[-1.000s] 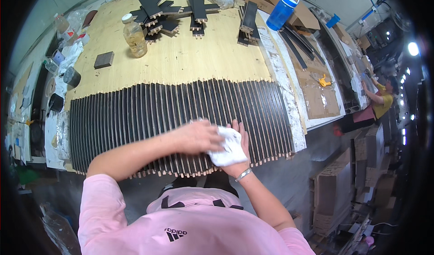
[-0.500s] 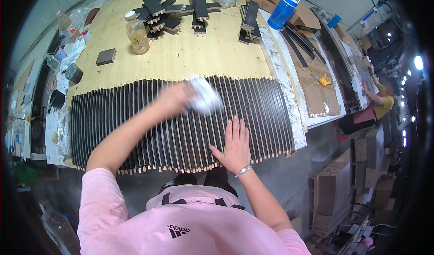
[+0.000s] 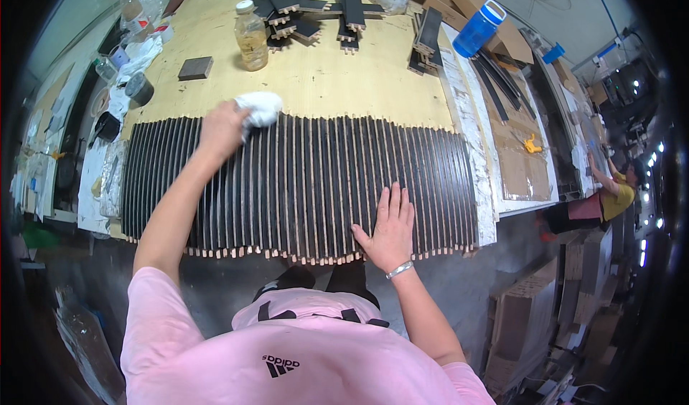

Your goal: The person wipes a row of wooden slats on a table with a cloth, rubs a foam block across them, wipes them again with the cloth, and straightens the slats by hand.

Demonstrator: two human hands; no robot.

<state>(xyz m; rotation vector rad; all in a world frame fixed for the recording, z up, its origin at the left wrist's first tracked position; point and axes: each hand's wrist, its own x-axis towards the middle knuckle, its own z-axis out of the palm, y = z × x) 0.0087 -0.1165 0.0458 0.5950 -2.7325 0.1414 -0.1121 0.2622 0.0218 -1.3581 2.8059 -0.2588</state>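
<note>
In the head view, the left hand (image 3: 224, 127), left of centre, grips a bunched white cloth (image 3: 261, 109) at the upper ends of the black slats (image 3: 323, 182) filling mid-frame, the right hand (image 3: 391, 227) lies flat and empty on them, and a hard drag might skew the slats, which seem to overhang the tabletop (image 3: 334, 82) below but have bare room above.

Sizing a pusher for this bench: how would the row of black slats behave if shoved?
The black slats would probably shift piece by piece, since their pegged ends line up unevenly. Each is likely stiff: near ends overhang the board with no visible sag. Rolling looks unlikely; they sit packed side by side.
</note>
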